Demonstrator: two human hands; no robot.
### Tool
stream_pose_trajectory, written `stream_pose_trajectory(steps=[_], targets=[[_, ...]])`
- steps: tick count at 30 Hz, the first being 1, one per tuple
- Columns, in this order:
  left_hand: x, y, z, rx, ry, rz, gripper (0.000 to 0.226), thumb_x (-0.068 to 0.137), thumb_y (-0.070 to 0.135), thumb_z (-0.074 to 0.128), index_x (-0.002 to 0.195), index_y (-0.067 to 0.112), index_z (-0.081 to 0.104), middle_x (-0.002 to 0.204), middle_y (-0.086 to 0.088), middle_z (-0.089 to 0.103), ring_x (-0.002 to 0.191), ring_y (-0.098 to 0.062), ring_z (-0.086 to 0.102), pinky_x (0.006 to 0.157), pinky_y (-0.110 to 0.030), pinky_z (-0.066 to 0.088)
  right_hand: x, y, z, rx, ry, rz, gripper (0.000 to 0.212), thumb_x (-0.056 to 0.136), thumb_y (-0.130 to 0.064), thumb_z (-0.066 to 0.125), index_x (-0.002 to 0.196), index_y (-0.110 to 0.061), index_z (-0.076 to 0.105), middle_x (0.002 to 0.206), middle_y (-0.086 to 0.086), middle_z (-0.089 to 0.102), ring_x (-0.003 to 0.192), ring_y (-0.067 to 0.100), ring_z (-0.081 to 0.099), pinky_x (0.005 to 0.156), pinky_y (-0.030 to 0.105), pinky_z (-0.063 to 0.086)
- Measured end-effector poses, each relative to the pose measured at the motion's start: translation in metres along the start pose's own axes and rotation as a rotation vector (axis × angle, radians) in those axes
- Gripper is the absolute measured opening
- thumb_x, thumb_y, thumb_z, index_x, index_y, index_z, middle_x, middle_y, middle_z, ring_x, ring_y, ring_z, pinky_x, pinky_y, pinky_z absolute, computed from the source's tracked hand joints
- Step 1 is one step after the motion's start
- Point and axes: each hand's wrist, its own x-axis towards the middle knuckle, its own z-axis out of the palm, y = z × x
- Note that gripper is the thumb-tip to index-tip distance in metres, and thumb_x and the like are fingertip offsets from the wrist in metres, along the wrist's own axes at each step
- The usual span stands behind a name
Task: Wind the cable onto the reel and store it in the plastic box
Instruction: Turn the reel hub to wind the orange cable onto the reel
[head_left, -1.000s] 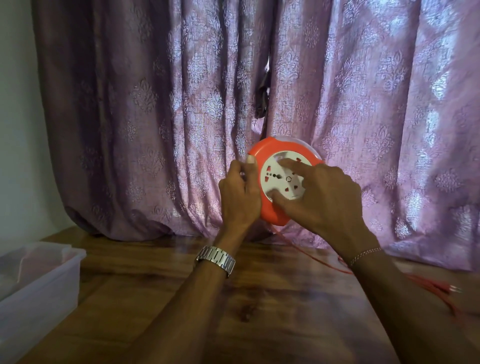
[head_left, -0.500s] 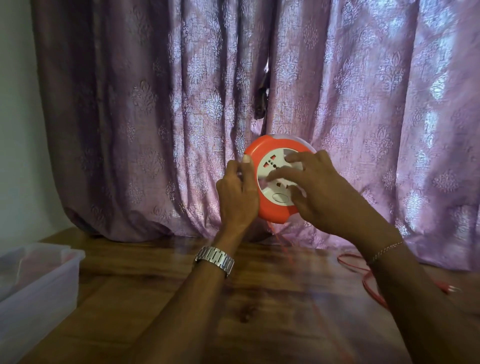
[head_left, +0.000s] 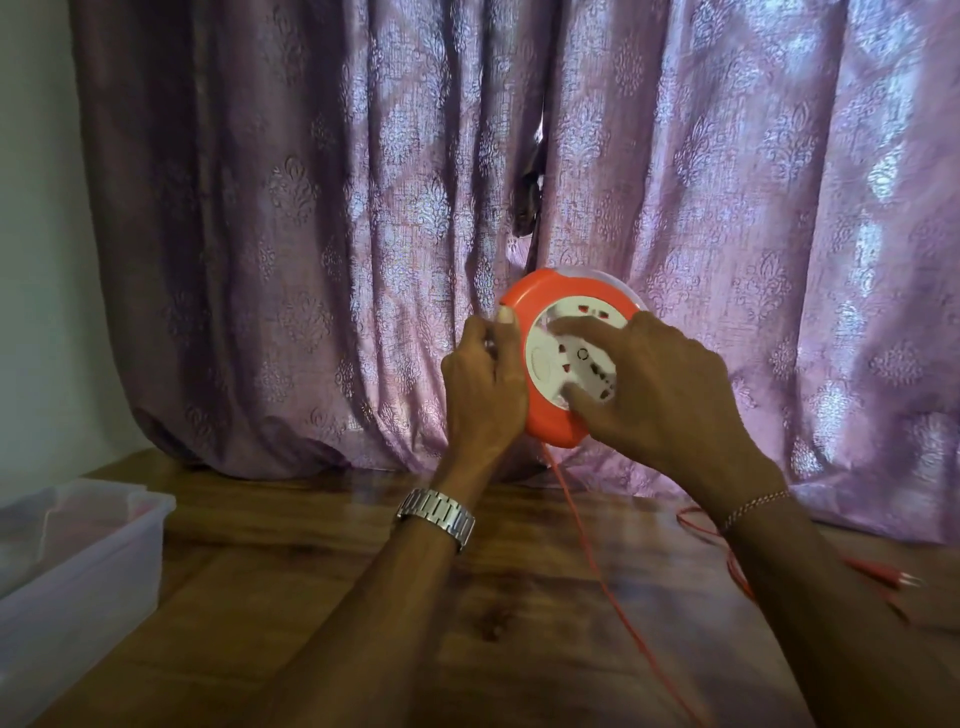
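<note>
Mid-wind above a wooden table (head_left: 322, 613): my left hand (head_left: 483, 389) grips the rim of the orange cable reel (head_left: 540, 415), held upright before the purple curtain (head_left: 311, 234), while my right hand (head_left: 660, 395) curls its fingers onto the white socket face (head_left: 545, 358) to turn it. The red cable (head_left: 618, 608) hangs from the reel's underside and trails across the table to its plug (head_left: 901, 578) at right. Next, I judge, come more turns, feeding slack evenly. The clear plastic box (head_left: 88, 566) waits at left, cut off by the frame; how much cable is wound is hidden.
</note>
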Motion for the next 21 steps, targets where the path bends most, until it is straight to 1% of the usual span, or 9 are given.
stream_pose_trajectory(steps=[2, 4, 8, 11, 13, 16, 18, 19, 21], targets=[[0.000, -0.001, 0.001, 0.016, 0.006, 0.012, 0.039, 0.102, 0.046, 0.042, 0.068, 0.028, 0.042, 0.050, 0.011, 0.048, 0.052, 0.003, 0.052, 0.044, -0.014, 0.030, 0.001, -0.002, 0.003, -0.002, 0.093, 0.101, 0.061, 0.069, -0.076, 0.054, 0.122, -0.045, 0.054, 0.084, -0.002, 0.072, 0.082, 0.029, 0.067, 0.061, 0.030, 0.045], [-0.001, -0.001, 0.002, 0.019, 0.000, 0.015, 0.039, 0.102, 0.046, 0.042, 0.068, 0.028, 0.041, 0.049, 0.011, 0.048, 0.051, 0.003, 0.052, 0.044, -0.014, 0.028, 0.000, -0.002, 0.006, 0.000, 0.142, 0.141, 0.067, 0.067, -0.083, 0.049, 0.118, -0.040, 0.057, 0.074, -0.001, 0.072, 0.076, 0.031, 0.067, 0.058, 0.029, 0.042], [-0.002, -0.002, 0.002, 0.007, -0.007, 0.010, 0.040, 0.101, 0.050, 0.039, 0.068, 0.028, 0.041, 0.050, 0.010, 0.051, 0.051, -0.001, 0.054, 0.044, -0.025, 0.034, 0.002, -0.003, 0.003, -0.109, 0.204, 0.114, 0.064, 0.067, -0.084, 0.054, 0.108, -0.036, 0.066, 0.065, 0.004, 0.070, 0.063, 0.031, 0.067, 0.054, 0.025, 0.031], [-0.001, -0.002, 0.001, -0.006, -0.009, 0.004, 0.039, 0.102, 0.050, 0.039, 0.070, 0.027, 0.044, 0.054, 0.010, 0.054, 0.054, -0.003, 0.057, 0.045, -0.026, 0.040, 0.003, -0.002, -0.003, -0.149, 0.199, 0.109, 0.060, 0.068, -0.081, 0.060, 0.105, -0.034, 0.069, 0.073, 0.001, 0.072, 0.066, 0.027, 0.068, 0.052, 0.023, 0.035], [-0.001, -0.002, 0.001, -0.017, -0.008, 0.006, 0.038, 0.102, 0.047, 0.040, 0.070, 0.027, 0.044, 0.055, 0.011, 0.054, 0.054, -0.002, 0.057, 0.046, -0.026, 0.040, 0.004, 0.000, -0.006, -0.091, 0.155, 0.073, 0.048, 0.076, -0.069, 0.064, 0.107, -0.033, 0.065, 0.090, -0.001, 0.071, 0.081, 0.025, 0.065, 0.056, 0.027, 0.040], [0.000, -0.001, 0.000, -0.016, 0.015, 0.011, 0.038, 0.102, 0.045, 0.041, 0.069, 0.027, 0.043, 0.051, 0.012, 0.048, 0.050, 0.001, 0.049, 0.045, -0.022, 0.032, 0.006, 0.006, -0.009, 0.036, -0.011, -0.120, 0.022, 0.088, -0.032, 0.066, 0.110, -0.032, 0.064, 0.123, 0.001, 0.060, 0.108, 0.025, 0.051, 0.069, 0.034, 0.049], [0.001, -0.001, -0.001, -0.026, 0.023, 0.007, 0.038, 0.103, 0.044, 0.041, 0.071, 0.024, 0.045, 0.052, 0.011, 0.049, 0.051, 0.002, 0.050, 0.046, -0.025, 0.035, 0.005, 0.008, -0.011, 0.106, -0.188, -0.185, 0.039, 0.083, -0.008, 0.067, 0.111, -0.036, 0.067, 0.142, 0.004, 0.048, 0.127, 0.028, 0.042, 0.084, 0.043, 0.052], [0.001, -0.001, -0.001, -0.027, 0.024, 0.004, 0.038, 0.103, 0.044, 0.040, 0.071, 0.023, 0.046, 0.053, 0.010, 0.050, 0.053, 0.001, 0.051, 0.048, -0.029, 0.038, 0.005, 0.006, -0.012, 0.097, -0.251, -0.180, 0.051, 0.077, -0.001, 0.069, 0.112, -0.039, 0.067, 0.147, 0.005, 0.042, 0.132, 0.029, 0.039, 0.087, 0.045, 0.050], [0.001, 0.000, -0.001, -0.018, 0.011, -0.006, 0.038, 0.102, 0.045, 0.039, 0.071, 0.024, 0.045, 0.055, 0.009, 0.053, 0.054, -0.001, 0.052, 0.052, -0.034, 0.041, 0.004, 0.001, -0.013, 0.025, -0.284, -0.168, 0.065, 0.067, 0.003, 0.073, 0.113, -0.042, 0.067, 0.150, 0.005, 0.039, 0.131, 0.032, 0.039, 0.087, 0.046, 0.048]])
